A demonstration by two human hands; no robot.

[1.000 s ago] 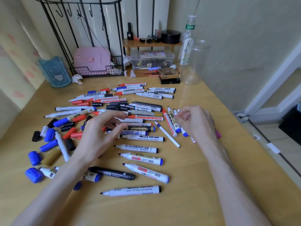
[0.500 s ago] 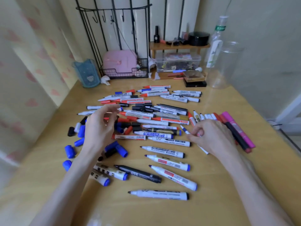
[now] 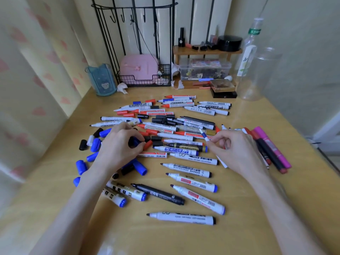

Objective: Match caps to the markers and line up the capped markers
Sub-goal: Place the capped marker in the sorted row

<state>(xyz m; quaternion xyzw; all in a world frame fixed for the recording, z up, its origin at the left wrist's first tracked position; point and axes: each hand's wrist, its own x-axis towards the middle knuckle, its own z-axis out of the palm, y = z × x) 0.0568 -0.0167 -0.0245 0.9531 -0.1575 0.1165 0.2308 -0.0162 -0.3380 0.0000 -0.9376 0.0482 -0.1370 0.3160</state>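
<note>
hands in frame: 2, left hand (image 3: 119,146) and right hand (image 3: 233,150). 1 thin marker (image 3: 203,134) was pinched in the right. lower centre held 5 white uncapped markers (image 3: 185,169) and 1 black marker (image 3: 158,194). left side: at least 6 loose blue caps (image 3: 81,166), 2 black caps (image 3: 82,144), 1 white cap (image 3: 90,140). right edge: 1 pink marker (image 3: 272,146). centre pile was too tangled to count.
</note>
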